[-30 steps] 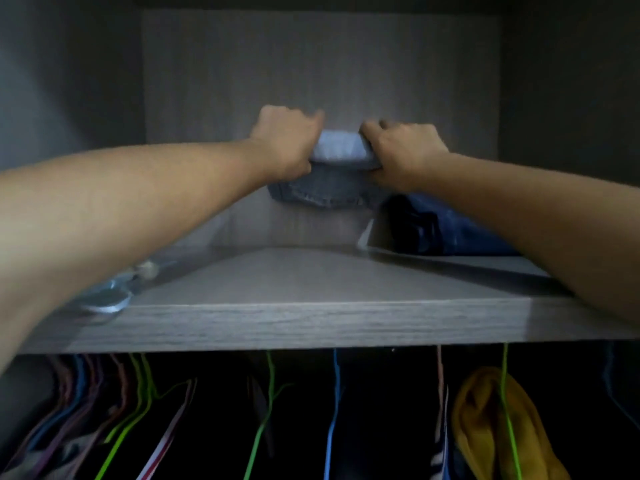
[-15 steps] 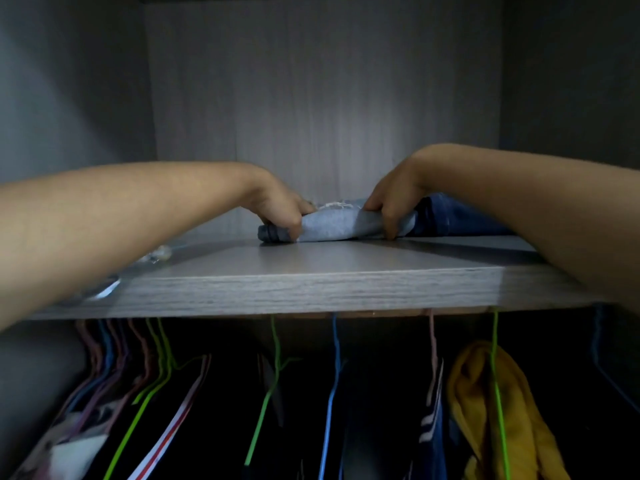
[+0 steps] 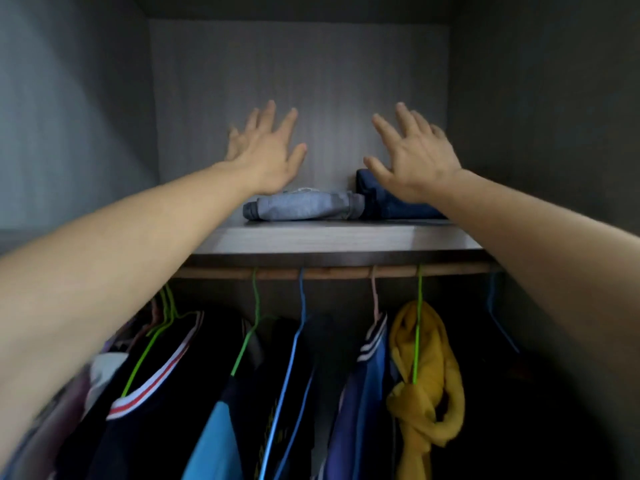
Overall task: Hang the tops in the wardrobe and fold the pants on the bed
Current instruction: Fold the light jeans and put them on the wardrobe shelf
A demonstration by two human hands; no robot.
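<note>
A folded light-blue pair of jeans (image 3: 303, 206) lies on the wardrobe's upper shelf (image 3: 332, 239). A folded dark-blue pair of pants (image 3: 391, 202) sits right beside it, touching its right end. My left hand (image 3: 268, 152) hovers above the light jeans with fingers spread, holding nothing. Over the dark pants, my right hand (image 3: 414, 155) is spread wide too and empty. Under the shelf, tops hang from a wooden rail (image 3: 332, 272): a yellow top (image 3: 427, 372) on a green hanger, a blue striped top (image 3: 369, 372), and dark tops to the left.
Grey wardrobe walls close in the shelf at left, right and back. Several coloured wire hangers hang along the rail, including an empty blue hanger (image 3: 498, 317) at far right. A dark top with red-white trim (image 3: 156, 386) hangs at lower left.
Both hands set the folded light jeans down on the shelf beside the dark pants, let go and lifted with fingers spread. The view has tilted down, showing more hanging tops.
</note>
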